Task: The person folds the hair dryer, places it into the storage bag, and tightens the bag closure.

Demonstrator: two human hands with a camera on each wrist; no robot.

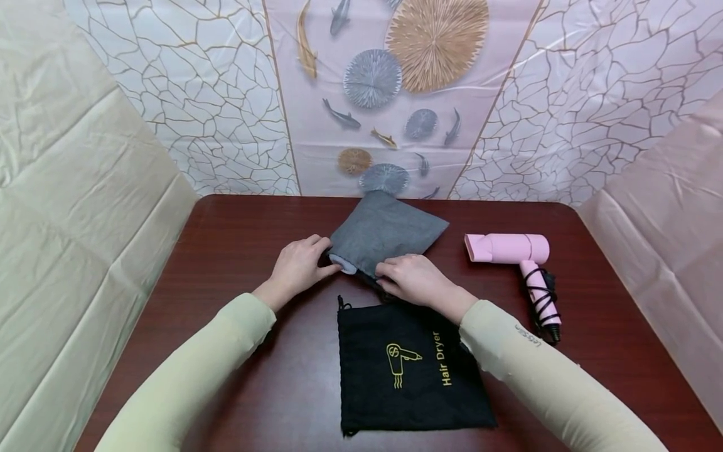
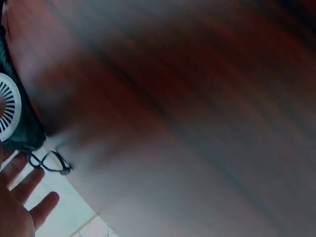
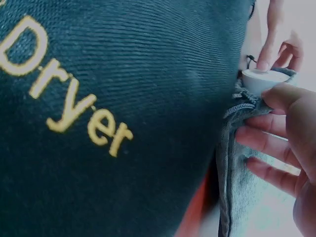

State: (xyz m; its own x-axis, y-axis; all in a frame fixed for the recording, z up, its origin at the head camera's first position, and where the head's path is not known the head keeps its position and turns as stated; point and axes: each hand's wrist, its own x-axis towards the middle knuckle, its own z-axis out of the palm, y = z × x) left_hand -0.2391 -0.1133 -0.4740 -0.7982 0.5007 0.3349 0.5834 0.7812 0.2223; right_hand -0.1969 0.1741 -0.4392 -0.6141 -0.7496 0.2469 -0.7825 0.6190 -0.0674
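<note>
A grey drawstring bag (image 1: 384, 229) lies on the table, its mouth towards me. From the mouth shows the white round end (image 1: 342, 263) of some object, the rest hidden inside; radial slots show on that white end (image 2: 9, 106) in the left wrist view. My left hand (image 1: 299, 267) is at the mouth's left side, its thumb pressing the white end and its fingers at the bag's rim. On the other side, my right hand (image 1: 418, 279) grips the bag's edge between thumb and fingers. Dark cords (image 3: 242, 103) hang at the mouth.
A black drawstring bag (image 1: 373, 395) with yellow "Hair Dryer" lettering lies flat below my hands, partly under the right forearm. On the right lies a pink hair dryer (image 1: 508, 248), its cord wound round the handle. Patterned cloth (image 1: 226, 94) hangs behind the brown table (image 1: 254, 389).
</note>
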